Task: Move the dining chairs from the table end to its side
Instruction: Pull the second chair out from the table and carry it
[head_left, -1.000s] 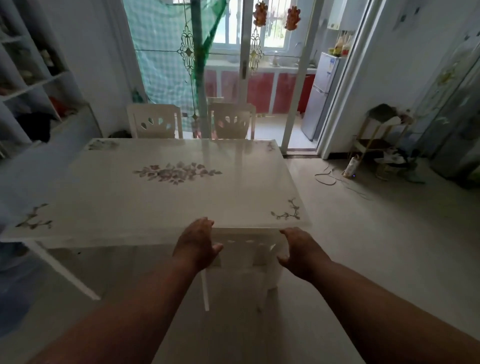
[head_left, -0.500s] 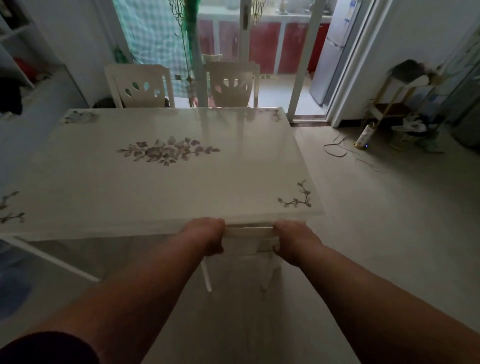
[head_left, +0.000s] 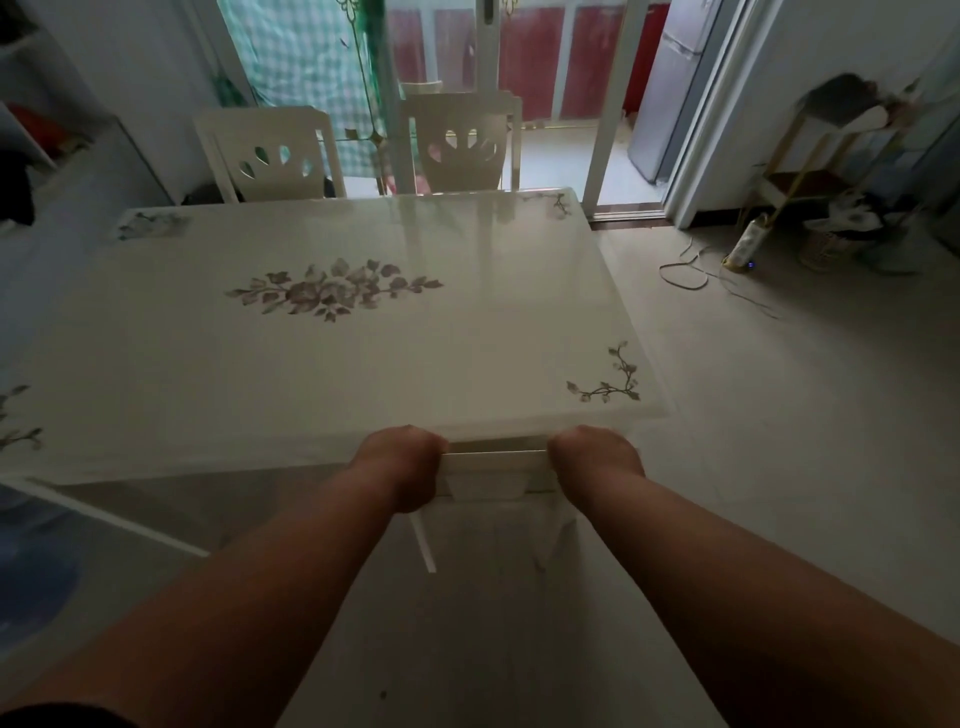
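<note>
A white dining chair is tucked under the near edge of the white table with flower prints. Only the chair's top rail and two legs show below the tabletop. My left hand grips the left end of the rail and my right hand grips the right end, fingers curled over it. Two more white chairs stand at the table's far side, one on the left and one on the right, both pushed in.
Sliding glass doors stand behind the far chairs. A grey fridge is at the back right. A power strip with a loose cable lies on the floor near a small shelf rack. Open tiled floor lies right of the table.
Both hands went from open, hovering at the table edge, to closed on the chair's top rail. The view has moved closer to the table and tilted downward.
</note>
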